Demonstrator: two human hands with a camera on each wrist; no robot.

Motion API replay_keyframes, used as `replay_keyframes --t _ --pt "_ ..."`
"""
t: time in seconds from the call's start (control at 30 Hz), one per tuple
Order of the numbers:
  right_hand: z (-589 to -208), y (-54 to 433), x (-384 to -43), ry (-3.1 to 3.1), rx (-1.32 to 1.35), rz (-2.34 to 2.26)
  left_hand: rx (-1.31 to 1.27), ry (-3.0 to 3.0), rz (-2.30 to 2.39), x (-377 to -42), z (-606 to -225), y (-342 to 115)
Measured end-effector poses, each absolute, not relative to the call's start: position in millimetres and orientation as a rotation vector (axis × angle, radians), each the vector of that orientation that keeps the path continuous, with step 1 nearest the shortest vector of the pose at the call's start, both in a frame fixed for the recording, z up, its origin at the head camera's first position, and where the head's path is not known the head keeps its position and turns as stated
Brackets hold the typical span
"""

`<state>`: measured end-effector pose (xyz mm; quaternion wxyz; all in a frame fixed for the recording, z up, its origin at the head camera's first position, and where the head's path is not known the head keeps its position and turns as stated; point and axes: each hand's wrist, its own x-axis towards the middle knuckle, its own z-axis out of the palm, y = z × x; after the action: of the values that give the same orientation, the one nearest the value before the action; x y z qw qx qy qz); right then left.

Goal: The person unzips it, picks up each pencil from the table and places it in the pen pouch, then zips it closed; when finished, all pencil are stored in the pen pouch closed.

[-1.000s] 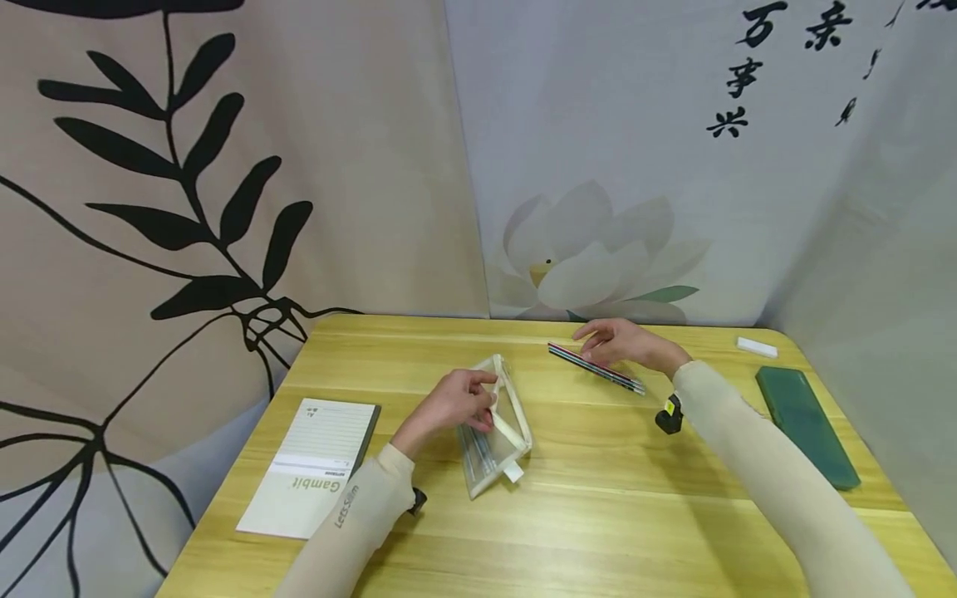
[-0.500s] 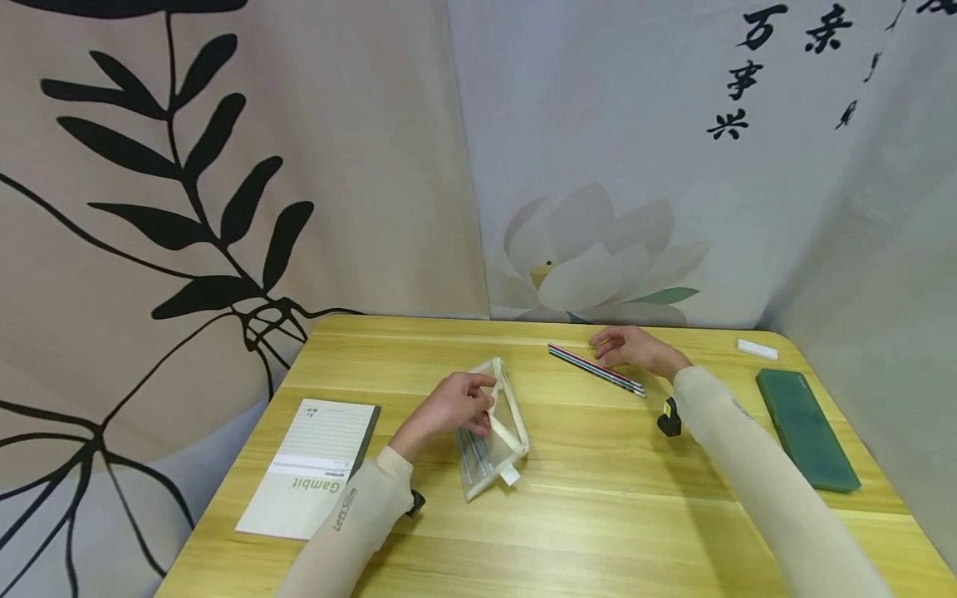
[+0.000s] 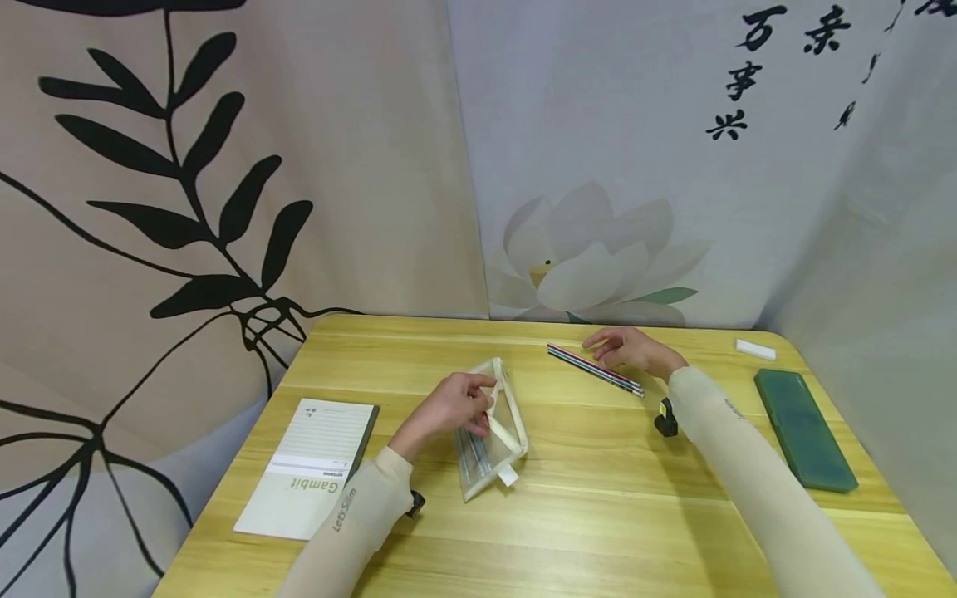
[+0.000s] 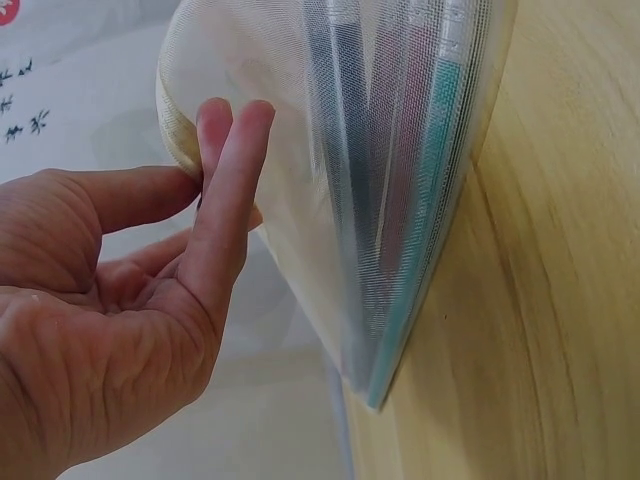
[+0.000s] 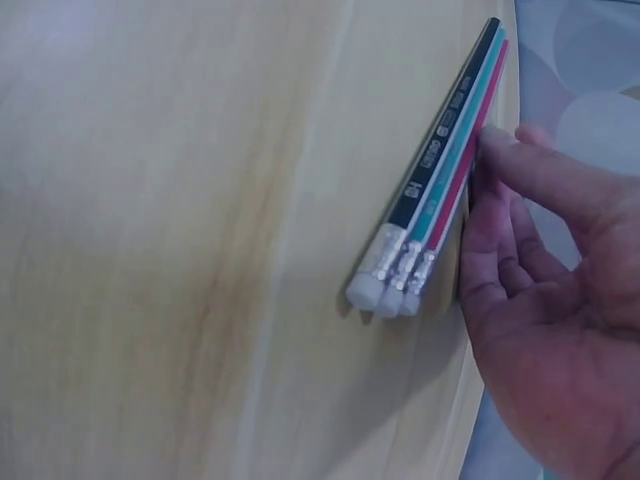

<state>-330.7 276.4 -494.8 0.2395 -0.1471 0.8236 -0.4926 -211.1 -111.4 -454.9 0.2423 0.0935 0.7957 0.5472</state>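
My left hand point(image 3: 452, 409) pinches the rim of a cream mesh pencil case point(image 3: 516, 415) between thumb and fingers, holding it open. Through the mesh in the left wrist view, several pencils point(image 4: 425, 150) show dark, red and teal. On the far side of the table lie three pencils point(image 3: 594, 370), black, teal and red, side by side. White erasers cap their near ends in the right wrist view. Just beyond them hovers my right hand point(image 3: 631, 350), its fingers loosely bent and gripping nothing. Its thumb is close to the red pencil point(image 5: 462, 185); whether they touch I cannot tell.
A notebook point(image 3: 306, 469) lies left of my left arm. To the right are a dark green case point(image 3: 807, 428) and a small white block point(image 3: 755, 349) near the table's back corner. Fabric walls point(image 3: 389, 166) stand behind the table point(image 3: 583, 515).
My right hand has drawn back to the right from over the pencils, which lie in the same place. The left hand keeps its pinch; the pencil case has shifted slightly left.
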Motion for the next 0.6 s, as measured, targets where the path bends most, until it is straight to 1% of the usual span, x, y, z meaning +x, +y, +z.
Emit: replay_keyframes --t 0.27,0.6 --pt "-490 272 -333 2.279 -0.435 -1.274 0.277 2.180 1.485 -212 -457 -113" --pt "-484 261 -335 2.448 -0.441 -1.064 0.258 2.164 1.502 -212 -458 -113"
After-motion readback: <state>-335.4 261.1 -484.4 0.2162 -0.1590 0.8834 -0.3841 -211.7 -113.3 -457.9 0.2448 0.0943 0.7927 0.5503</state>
